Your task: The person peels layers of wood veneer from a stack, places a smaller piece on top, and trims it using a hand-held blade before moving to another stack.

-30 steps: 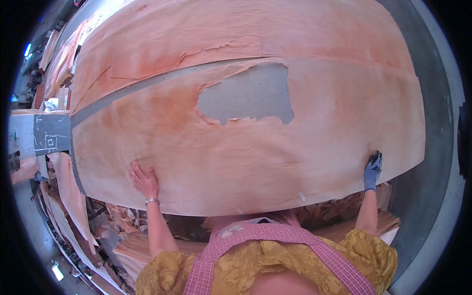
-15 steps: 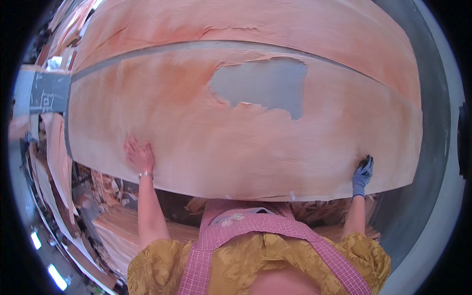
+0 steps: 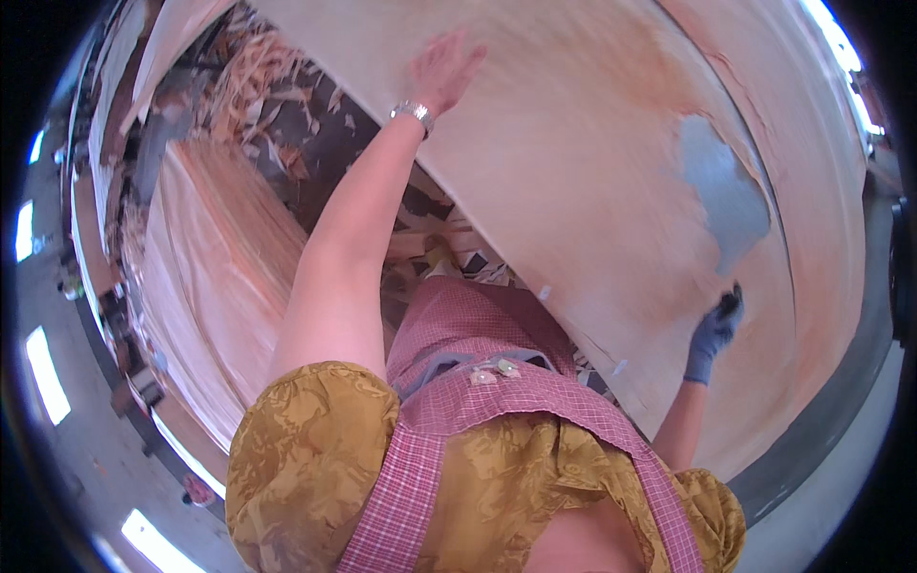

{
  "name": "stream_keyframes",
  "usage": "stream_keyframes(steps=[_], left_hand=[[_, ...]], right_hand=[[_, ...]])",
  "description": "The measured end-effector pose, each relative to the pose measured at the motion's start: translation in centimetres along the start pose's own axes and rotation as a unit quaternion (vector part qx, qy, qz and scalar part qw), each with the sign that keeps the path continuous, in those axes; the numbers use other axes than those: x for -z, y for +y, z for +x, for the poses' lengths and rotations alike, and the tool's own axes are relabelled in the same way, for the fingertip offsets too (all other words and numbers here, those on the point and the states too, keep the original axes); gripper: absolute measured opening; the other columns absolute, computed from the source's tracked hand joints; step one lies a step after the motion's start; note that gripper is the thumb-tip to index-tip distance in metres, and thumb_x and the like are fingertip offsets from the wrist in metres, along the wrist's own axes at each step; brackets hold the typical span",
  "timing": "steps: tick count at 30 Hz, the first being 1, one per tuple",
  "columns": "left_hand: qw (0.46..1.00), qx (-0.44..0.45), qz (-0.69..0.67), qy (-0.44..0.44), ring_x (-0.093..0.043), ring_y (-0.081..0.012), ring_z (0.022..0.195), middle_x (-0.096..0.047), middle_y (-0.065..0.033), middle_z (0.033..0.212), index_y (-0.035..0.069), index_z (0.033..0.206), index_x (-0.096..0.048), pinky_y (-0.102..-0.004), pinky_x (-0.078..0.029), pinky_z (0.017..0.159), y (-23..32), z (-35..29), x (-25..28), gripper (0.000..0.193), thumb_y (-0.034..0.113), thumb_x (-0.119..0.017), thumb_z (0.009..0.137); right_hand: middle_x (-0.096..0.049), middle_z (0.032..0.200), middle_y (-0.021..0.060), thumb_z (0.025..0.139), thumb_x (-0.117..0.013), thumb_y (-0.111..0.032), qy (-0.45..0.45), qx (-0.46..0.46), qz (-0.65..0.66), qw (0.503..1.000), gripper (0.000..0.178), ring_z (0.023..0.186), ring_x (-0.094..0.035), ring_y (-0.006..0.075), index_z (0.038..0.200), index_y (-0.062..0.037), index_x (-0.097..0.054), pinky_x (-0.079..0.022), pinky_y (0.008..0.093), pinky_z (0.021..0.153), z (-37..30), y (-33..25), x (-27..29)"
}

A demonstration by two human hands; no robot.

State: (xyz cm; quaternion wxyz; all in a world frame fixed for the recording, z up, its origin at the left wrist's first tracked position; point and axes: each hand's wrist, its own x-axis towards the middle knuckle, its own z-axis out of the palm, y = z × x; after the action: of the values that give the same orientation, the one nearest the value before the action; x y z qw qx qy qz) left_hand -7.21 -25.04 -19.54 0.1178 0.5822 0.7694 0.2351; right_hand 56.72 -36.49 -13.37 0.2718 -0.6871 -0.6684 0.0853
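Note:
A large, thin, pale-orange wood veneer sheet (image 3: 564,162) lies across the worktable in front of me. An irregular torn hole in it bares a grey surface (image 3: 721,196). My left hand (image 3: 447,72), bare and with a metal watch on its wrist, rests open on the sheet near its left edge, fingers spread. My right hand (image 3: 716,334), in a blue-grey glove with black fingers, is low over the sheet just below the hole. Its fingers look curled together; what they hold, if anything, is hidden.
Another veneer sheet (image 3: 812,143) lies beyond a narrow dark seam. To my left stands a tall stack of veneer (image 3: 220,258). Torn veneer scraps (image 3: 253,95) litter the floor behind it and below the table edge. A grey border (image 3: 793,477) runs along the lower right.
My view has turned left, so the sheet now slants across it. My left hand has moved farther out along the sheet's edge; my right hand is now close to the hole.

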Motion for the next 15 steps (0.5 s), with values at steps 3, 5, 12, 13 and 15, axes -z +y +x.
stream_keyframes(steps=[3,5,12,13,15], left_hand=[[0.907,0.085,-0.404,-0.081,-0.038,-0.0250,0.138,-0.037,-0.0081,0.153,0.012,0.147,-0.039,-0.0352,-0.027,0.113,-1.3,0.6,3.2,0.061,0.050,-0.041,0.099],[0.898,0.024,-0.439,0.018,-0.042,-0.0294,0.130,-0.040,-0.0077,0.146,0.017,0.145,-0.039,-0.0478,-0.028,0.111,-9.8,1.1,5.4,0.068,0.054,-0.057,0.090],[0.811,0.327,-0.451,0.180,-0.056,-0.0192,0.114,-0.061,-0.0087,0.125,0.009,0.129,-0.057,-0.0347,-0.043,0.094,-25.4,-15.8,14.3,0.050,0.047,-0.046,0.099],[0.781,0.411,-0.439,0.170,-0.058,-0.0189,0.111,-0.062,-0.0076,0.121,0.010,0.128,-0.057,-0.0343,-0.045,0.090,-28.3,-19.5,13.1,0.049,0.047,-0.049,0.097],[0.719,0.514,-0.434,0.176,-0.060,-0.0172,0.100,-0.063,-0.0060,0.116,0.009,0.123,-0.057,-0.0318,-0.046,0.082,-32.8,-25.9,10.0,0.047,0.047,-0.055,0.095]], right_hand=[[-0.064,0.118,0.0142,0.094,-0.053,-0.001,-0.072,0.097,0.097,0.988,0.027,0.107,-0.061,0.0229,0.120,-0.0005,-0.060,-0.048,0.0332,0.092,2.5,-15.9,-8.9],[-0.065,0.106,0.0141,0.091,-0.058,-0.003,-0.108,0.280,0.073,0.951,0.027,0.094,-0.064,0.0304,0.118,-0.0073,-0.064,-0.051,0.0379,0.080,3.7,-27.1,-13.6],[-0.062,0.099,0.0083,0.086,-0.061,-0.014,-0.142,0.422,-0.092,0.890,0.042,0.092,-0.062,0.0303,0.127,-0.0219,-0.058,-0.050,0.0441,0.074,5.4,-45.9,-29.8],[-0.062,0.099,0.0087,0.086,-0.060,-0.013,-0.144,0.420,-0.097,0.891,0.043,0.093,-0.061,0.0309,0.128,-0.0222,-0.057,-0.050,0.0444,0.074,5.2,-45.5,-31.5],[-0.062,0.100,0.0099,0.086,-0.059,-0.012,-0.140,0.414,-0.103,0.894,0.045,0.094,-0.061,0.0322,0.130,-0.0230,-0.056,-0.050,0.0452,0.075,5.3,-45.5,-33.8]])
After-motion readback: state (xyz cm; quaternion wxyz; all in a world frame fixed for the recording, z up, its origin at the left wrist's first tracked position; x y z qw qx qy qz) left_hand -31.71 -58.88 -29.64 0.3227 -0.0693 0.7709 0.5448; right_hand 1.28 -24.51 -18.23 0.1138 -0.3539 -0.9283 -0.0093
